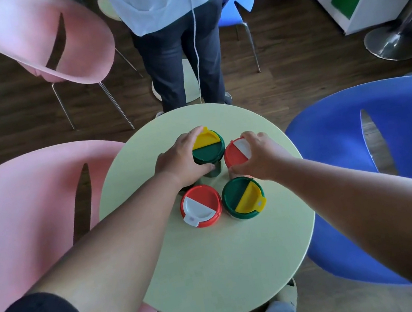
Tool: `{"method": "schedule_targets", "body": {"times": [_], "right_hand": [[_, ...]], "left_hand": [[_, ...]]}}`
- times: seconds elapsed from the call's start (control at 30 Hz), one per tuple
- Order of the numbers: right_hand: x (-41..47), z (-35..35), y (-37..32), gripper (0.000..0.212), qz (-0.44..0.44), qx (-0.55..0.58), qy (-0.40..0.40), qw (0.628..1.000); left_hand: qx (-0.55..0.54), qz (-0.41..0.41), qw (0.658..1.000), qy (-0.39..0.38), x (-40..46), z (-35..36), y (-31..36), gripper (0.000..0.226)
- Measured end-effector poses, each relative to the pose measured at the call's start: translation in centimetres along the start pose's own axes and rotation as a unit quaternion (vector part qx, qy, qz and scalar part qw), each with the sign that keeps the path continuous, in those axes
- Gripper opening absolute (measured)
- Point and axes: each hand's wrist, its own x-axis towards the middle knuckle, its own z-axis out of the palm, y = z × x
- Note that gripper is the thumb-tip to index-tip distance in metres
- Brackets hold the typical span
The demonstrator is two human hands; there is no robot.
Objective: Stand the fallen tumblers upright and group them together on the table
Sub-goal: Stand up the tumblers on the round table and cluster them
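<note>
Both hands grasp upright tumblers: left hand (182, 157) the green-lidded tumbler (208, 150) at eleven o'clock, right hand (259, 157) the red-lidded tumbler (236, 152) at one; they look light, rigid, best held round the sides.

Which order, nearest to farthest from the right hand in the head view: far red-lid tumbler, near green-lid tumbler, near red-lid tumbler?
From the right hand:
1. Far red-lid tumbler, gripped by it.
2. Near green-lid tumbler, just below the hand.
3. Near red-lid tumbler, on the left.
</note>
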Motion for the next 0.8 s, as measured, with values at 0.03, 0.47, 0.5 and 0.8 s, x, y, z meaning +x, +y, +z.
{"method": "schedule_targets", "body": {"times": [0.03, 0.47, 0.5, 0.8], "right_hand": [[0.0, 0.0, 0.0, 0.092, -0.001, 0.001, 0.0, 1.0], [-1.1, -0.4, 0.8, 0.093, -0.006, 0.02, 0.018, 1.0], [-1.9, -0.4, 1.3, 0.083, -0.018, 0.03, 0.05, 0.998], [-8.3, 1.7, 4.0, 0.084, -0.113, 0.005, -0.014, 0.994]], "left_hand": [[0.002, 0.0, 1.0, 0.0, 0.0, 0.0, 0.0, 0.092], [-0.013, 0.051, 0.993, 0.11, -1.8, -0.7, 0.3, 0.087], [-0.034, 0.07, 0.985, 0.152, -3.0, -0.6, 0.3, 0.077], [-0.093, 0.043, 0.981, 0.164, -12.9, 4.0, -1.5, 0.074]]}}
